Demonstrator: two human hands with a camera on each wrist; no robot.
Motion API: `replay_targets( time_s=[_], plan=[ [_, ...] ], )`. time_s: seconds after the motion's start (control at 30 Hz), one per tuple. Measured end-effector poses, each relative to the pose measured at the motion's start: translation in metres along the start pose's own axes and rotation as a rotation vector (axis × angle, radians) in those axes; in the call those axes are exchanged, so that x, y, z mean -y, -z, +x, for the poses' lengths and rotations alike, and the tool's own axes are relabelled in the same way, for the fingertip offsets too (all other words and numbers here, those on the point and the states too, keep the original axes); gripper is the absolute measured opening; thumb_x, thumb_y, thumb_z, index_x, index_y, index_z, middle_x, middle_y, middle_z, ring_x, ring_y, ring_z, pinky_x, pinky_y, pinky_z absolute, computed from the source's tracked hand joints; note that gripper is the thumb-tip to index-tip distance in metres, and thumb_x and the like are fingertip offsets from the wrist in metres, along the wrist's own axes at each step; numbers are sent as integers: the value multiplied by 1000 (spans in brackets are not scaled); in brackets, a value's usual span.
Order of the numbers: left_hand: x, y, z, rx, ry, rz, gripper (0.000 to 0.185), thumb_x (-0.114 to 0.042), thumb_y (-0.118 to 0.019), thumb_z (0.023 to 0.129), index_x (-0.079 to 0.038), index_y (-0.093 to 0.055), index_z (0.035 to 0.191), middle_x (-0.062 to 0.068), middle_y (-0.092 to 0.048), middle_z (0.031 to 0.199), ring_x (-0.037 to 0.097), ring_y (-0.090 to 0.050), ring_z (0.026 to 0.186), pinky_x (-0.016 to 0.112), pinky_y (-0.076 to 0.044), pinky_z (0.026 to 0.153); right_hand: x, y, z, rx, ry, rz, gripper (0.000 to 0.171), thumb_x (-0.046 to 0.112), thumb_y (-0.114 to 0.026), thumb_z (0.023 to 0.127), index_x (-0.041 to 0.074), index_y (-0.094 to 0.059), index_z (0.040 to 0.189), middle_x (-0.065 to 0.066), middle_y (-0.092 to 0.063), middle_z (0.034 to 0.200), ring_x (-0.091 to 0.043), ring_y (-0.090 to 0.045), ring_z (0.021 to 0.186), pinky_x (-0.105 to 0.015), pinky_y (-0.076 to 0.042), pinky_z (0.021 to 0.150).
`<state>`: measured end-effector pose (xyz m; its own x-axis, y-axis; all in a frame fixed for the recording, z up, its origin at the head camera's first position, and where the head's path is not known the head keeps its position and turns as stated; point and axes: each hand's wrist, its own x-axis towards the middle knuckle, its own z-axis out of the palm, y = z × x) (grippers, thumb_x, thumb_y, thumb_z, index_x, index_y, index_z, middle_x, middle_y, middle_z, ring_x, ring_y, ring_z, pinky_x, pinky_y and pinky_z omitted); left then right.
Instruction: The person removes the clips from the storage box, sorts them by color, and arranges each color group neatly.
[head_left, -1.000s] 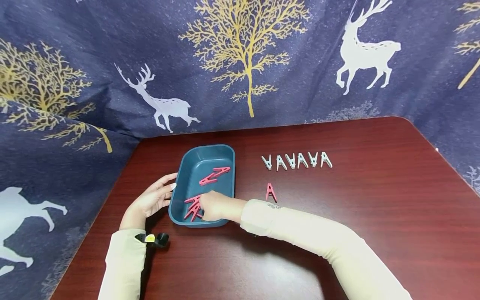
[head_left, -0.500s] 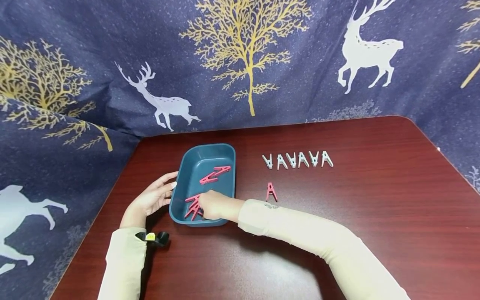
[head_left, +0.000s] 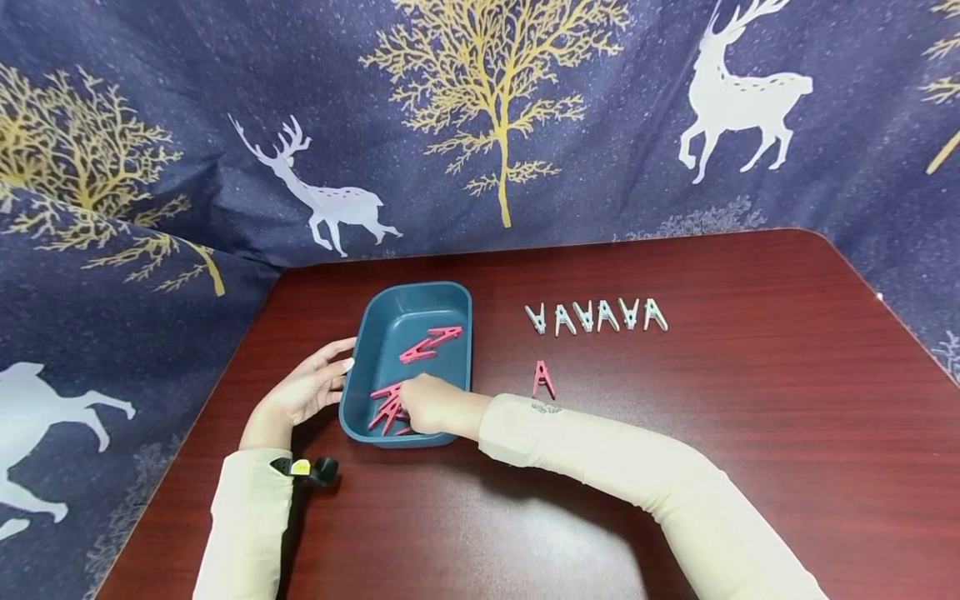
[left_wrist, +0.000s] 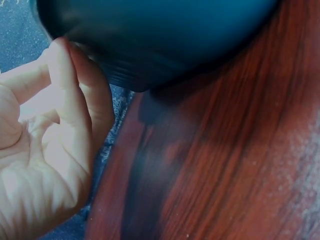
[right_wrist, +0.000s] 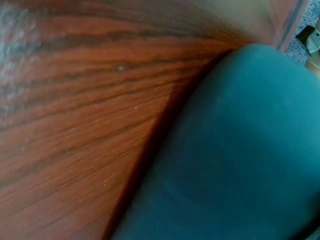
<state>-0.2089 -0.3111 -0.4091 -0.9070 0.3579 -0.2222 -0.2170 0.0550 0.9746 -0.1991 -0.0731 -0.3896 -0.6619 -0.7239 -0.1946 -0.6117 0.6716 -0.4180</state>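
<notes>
A blue-green plastic bin (head_left: 411, 289) stands on the left side of the table. My left hand (head_left: 303, 392) is at its left wall with fingers fairly extended; in the left wrist view a fingertip (left_wrist: 60, 45) meets the bin's outer side. Inside the bin, my right hand (head_left: 431, 404) reaches down into the near end, over a small heap of pink clothespins (head_left: 387, 404). Its fingertips are hidden, and I cannot tell whether they pinch a clothespin. Two more pink clothespins (head_left: 417, 352) lie farther back in the bin.
Right of the bin, several pale clothespins (head_left: 606, 315) form a row, alternately pointing up and down. In front of that row lies a single pink clothespin (head_left: 542, 379). A dark red wooden table (head_left: 750, 375) ends at a patterned cloth backdrop (head_left: 600, 200).
In the bin's near end, the pink clothespins under my right hand have shifted slightly, and part of one now shows below the hand. My left hand stays at the bin's side.
</notes>
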Motion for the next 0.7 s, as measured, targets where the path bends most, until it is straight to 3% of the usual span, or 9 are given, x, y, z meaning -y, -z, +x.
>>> replay_targets(
  time_s=[0.17,0.47,0.7],
  plan=[
    [-1,0,0,-2,2,0,33,-12,-39,103,-23,-39,135,-5,-65,107,10,-66,92,27,-55,76,2,2,-2,-11,-18,-9,9,11,-72,84,10,-67,91,0,-57,67,-10,-53,62,-17,-46,56],
    [-1,-3,-1,-17,14,14,35,-12,-40,103,-21,-37,137,-6,-65,107,10,-66,91,26,-55,76,2,4,-4,-4,-45,-60,18,14,-72,84,10,-67,100,-2,-66,83,-12,-59,71,-22,-54,74],
    [-1,-3,0,-30,3,35,37,-12,-41,102,-18,-36,138,-6,-65,108,10,-66,91,27,-55,77,0,6,-4,2,-37,-83,18,17,-73,83,11,-67,100,-1,-65,81,-12,-57,71,-22,-53,70]
  ],
)
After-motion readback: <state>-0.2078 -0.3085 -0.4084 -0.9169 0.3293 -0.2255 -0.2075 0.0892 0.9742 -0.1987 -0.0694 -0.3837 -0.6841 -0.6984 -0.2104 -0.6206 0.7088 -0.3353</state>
